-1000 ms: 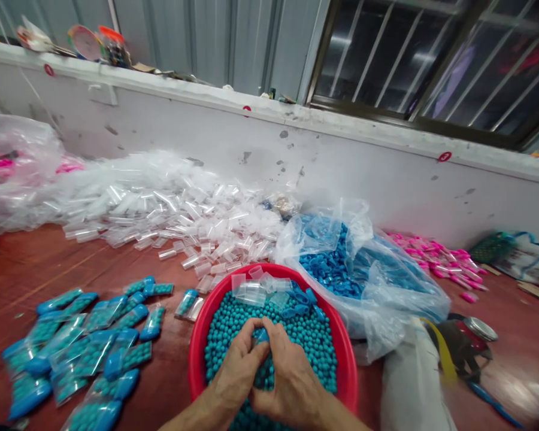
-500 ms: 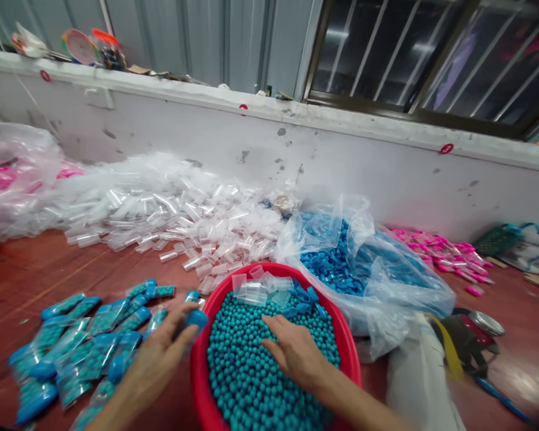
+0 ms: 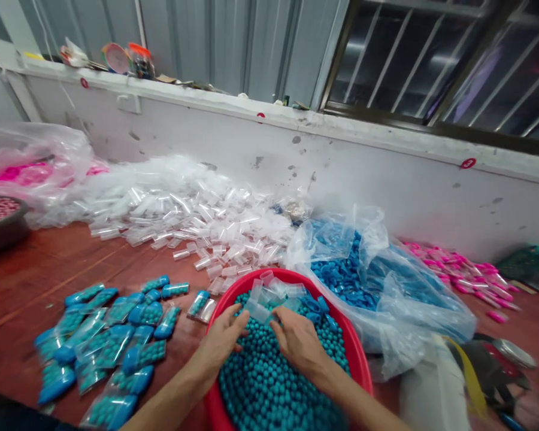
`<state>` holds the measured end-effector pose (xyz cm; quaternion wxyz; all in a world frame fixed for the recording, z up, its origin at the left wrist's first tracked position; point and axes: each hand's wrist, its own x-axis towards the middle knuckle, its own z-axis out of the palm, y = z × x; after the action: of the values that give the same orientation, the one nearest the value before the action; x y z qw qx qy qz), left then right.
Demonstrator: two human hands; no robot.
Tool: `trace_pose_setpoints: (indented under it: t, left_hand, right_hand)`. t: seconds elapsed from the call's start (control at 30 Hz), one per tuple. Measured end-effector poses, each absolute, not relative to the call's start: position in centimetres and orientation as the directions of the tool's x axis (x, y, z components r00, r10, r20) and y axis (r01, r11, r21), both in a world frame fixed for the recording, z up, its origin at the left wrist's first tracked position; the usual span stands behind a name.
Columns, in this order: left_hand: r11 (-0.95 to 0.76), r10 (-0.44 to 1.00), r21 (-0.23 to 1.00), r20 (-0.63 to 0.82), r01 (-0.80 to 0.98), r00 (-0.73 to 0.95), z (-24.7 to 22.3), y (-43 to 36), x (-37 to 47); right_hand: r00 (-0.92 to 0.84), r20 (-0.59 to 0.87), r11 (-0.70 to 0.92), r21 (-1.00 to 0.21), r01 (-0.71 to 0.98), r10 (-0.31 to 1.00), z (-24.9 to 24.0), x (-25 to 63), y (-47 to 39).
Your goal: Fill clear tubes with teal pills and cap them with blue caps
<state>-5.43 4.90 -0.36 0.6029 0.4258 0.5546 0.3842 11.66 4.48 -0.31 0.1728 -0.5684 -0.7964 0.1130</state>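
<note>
A red basin (image 3: 362, 353) in front of me holds many teal beads (image 3: 269, 374). Clear plastic tubes (image 3: 291, 290) and loose blue caps (image 3: 317, 308) lie on the beads at its far side. Over the left rim, my left hand (image 3: 224, 338) is open, its fingers apart and curved, with nothing visible in them. My right hand (image 3: 299, 341) is over the middle of the beads, thumb and fingers closed on the end of one clear tube (image 3: 257, 311). Bead-filled tubes with blue caps (image 3: 112, 344) are spread on the red table left of the basin.
A heap of clear tubes (image 3: 197, 203) lies along the wall. Behind the basin on the right, an open plastic bag (image 3: 413, 323) holds blue caps. Pink-capped pieces (image 3: 467, 272) lie farther right. A bowl of pink beads (image 3: 2, 224) stands far left.
My left hand has let go of a blue-capped piece and moved right, from beside the basin to over it. My right hand has closed on a clear tube. The view has shifted left.
</note>
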Motion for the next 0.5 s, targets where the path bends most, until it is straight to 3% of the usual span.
trace_pose_setpoints:
  t: [0.07, 0.1, 0.17, 0.33, 0.5]
  left_hand:
    - [0.327, 0.936, 0.936, -0.301, -0.132, 0.181, -1.0, 5.1, -4.1]
    - [0.306, 0.941, 0.933, -0.266, -0.191, 0.209, -1.4, 5.1, -3.7]
    - [0.303, 0.938, 0.914, -0.234, -0.271, 0.257, -1.9, 5.1, -3.2]
    - [0.381, 0.905, 0.868, -0.28, -0.318, 0.319, -1.4, 4.9, -2.9]
    - [0.414, 0.891, 0.841, -0.296, -0.347, 0.344, 0.4, 5.2, -2.1]
  right_hand:
    - [-0.268, 0.068, 0.236, -0.709, 0.665, 0.961, -0.5, 12.0, 3.3]
    - [-0.266, 0.005, 0.157, -0.819, 0.552, 0.964, -0.8, 12.1, 2.9]
    - [-0.279, -0.113, -0.002, -0.93, 0.368, 0.954, -1.5, 12.0, 2.6]
    - [-0.314, -0.244, -0.2, -0.965, 0.167, 0.918, -1.6, 11.3, 2.6]
    - [-0.274, -0.225, -0.173, -0.964, 0.204, 0.935, -0.4, 11.7, 2.0]
